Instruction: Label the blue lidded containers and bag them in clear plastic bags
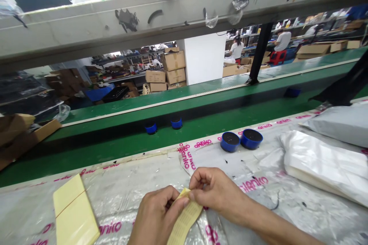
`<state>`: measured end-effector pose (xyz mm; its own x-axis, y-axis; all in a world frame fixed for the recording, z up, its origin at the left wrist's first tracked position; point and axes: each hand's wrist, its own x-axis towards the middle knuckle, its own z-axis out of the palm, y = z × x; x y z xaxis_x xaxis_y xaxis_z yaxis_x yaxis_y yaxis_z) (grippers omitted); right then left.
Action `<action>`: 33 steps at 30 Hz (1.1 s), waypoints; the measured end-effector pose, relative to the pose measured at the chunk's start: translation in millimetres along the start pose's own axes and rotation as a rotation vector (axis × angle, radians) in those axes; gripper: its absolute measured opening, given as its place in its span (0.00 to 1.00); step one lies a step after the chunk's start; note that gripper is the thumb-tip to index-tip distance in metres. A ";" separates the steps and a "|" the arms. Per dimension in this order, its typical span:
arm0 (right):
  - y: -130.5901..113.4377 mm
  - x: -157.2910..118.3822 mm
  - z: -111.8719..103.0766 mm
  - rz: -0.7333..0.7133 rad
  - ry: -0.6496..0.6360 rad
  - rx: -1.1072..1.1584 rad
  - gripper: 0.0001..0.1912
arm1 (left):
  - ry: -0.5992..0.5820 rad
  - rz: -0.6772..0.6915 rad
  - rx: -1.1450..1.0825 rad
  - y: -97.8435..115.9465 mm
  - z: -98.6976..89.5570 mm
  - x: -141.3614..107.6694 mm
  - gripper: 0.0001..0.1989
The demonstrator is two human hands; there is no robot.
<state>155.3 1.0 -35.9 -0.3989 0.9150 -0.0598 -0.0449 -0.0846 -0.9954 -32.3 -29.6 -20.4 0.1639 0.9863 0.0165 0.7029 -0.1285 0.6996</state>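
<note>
My left hand (161, 214) and my right hand (215, 193) meet low in the middle of the head view. Between them is a strip of yellow paper labels (186, 222) with rows of small print, curving down to the bottom edge. The left thumb and fingers grip its upper end from the left. From the right, my thumb and forefinger pinch the top edge. Whether a single label is peeled there is hidden by the fingertips. Left of my hands lies a stack of yellow paper (75, 214) with a thin band across it.
Beyond my hands, two blue round parts with black tops (230, 141) sit on the plastic-covered table (120, 195). More blue parts (176, 123) stand on the green conveyor belt (120, 141). White plastic bags (324, 160) lie at right; a metal beam (172, 19) crosses above.
</note>
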 end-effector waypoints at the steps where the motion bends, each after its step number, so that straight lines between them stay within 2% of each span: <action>1: 0.1 -0.1 -0.2 0.004 0.000 0.000 0.04 | 0.004 0.005 0.001 -0.9 0.4 0.0 0.18; 4: 0.0 0.2 -0.7 0.009 0.002 0.001 0.04 | 0.024 0.005 0.005 -3.5 1.8 0.1 0.18; 10: 5.1 2.3 -2.7 0.022 -0.015 0.022 0.04 | -0.012 0.021 0.045 -7.6 2.2 1.4 0.18; 14: 8.2 1.7 -4.0 0.017 -0.018 0.077 0.09 | -0.023 0.009 0.007 -3.7 0.4 1.0 0.18; 19: 5.5 0.7 -6.1 0.056 -0.130 0.077 0.08 | 0.065 -0.096 -0.133 3.7 -0.4 -1.7 0.22; 21: 4.1 0.9 -6.3 0.072 -0.121 0.095 0.10 | 0.088 -0.140 -0.220 6.3 1.2 -2.9 0.24; 24: 1.4 0.3 -5.5 0.090 -0.084 0.087 0.12 | 0.119 -0.181 -0.434 11.2 4.2 -4.1 0.19; 27: -2.7 -2.3 -4.7 0.103 -0.081 0.046 0.10 | 0.102 -0.185 -0.575 15.7 5.0 -4.3 0.18; 30: -6.4 -5.5 -4.9 0.088 -0.085 0.014 0.09 | 0.052 -0.214 -0.634 17.2 4.2 -4.1 0.18; 33: -8.8 -7.4 -5.2 0.062 -0.089 -0.012 0.10 | 0.049 -0.224 -0.673 15.8 4.8 -4.1 0.18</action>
<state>163.4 -2.9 -27.1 -0.4808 0.8693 -0.1150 -0.0071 -0.1350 -0.9908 -18.6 -36.2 -12.8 0.0231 0.9872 -0.1580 0.1332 0.1536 0.9791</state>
